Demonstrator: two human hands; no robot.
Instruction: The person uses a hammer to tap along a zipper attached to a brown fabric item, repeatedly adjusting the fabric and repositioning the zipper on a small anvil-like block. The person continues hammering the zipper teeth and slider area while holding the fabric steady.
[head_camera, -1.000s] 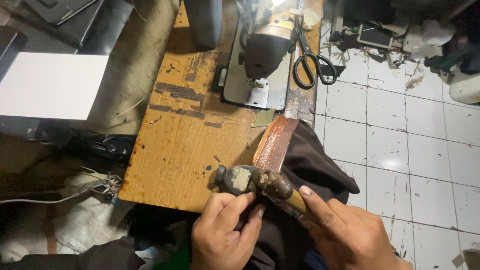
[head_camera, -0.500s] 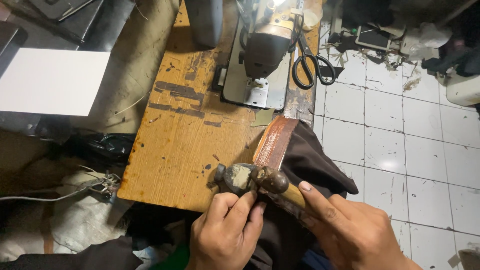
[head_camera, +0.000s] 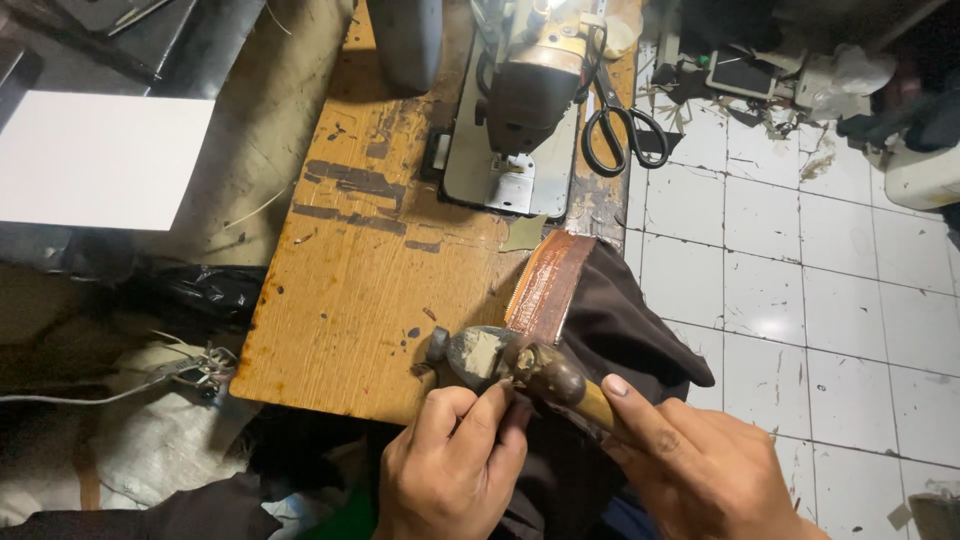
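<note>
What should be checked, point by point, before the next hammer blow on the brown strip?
1. Right hand grips hammer handle: ok.
2. Left hand fingers away from the hammer head: not ok, they touch beside it.
3. Brown strip lies flat on wooden table: ok.
4. Dark fabric supported: not ok, it hangs over the table edge.
5. Scissors away from the hands: ok.
6. Sewing machine switched off: cannot tell.

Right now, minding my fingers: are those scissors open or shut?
Shut. The scissors lie on the table beside the sewing machine, handles side by side.
</note>
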